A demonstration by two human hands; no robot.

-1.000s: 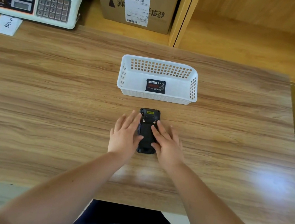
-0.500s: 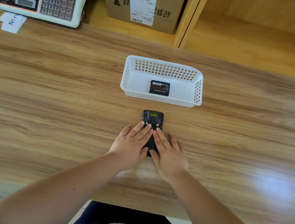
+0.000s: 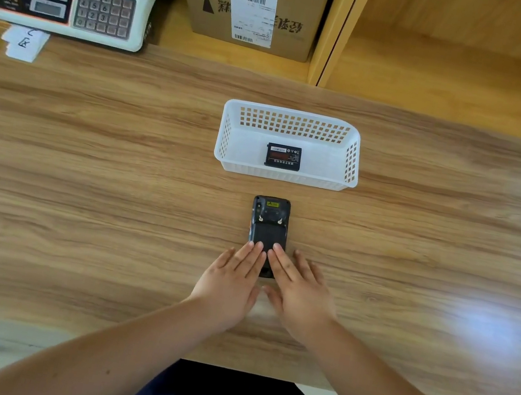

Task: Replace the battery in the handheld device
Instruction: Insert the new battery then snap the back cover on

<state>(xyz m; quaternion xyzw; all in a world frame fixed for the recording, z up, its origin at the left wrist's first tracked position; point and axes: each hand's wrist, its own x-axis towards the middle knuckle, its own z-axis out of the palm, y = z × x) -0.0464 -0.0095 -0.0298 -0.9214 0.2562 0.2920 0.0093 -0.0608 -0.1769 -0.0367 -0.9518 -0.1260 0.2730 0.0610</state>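
Both hands, the left hand (image 3: 231,275) and right hand (image 3: 297,285), lay spread flat on the device (image 3: 268,230); opening its back cover seemingly came next.

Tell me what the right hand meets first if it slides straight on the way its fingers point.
The right hand already lies on the black device; past its far-left edge, probably bare table.
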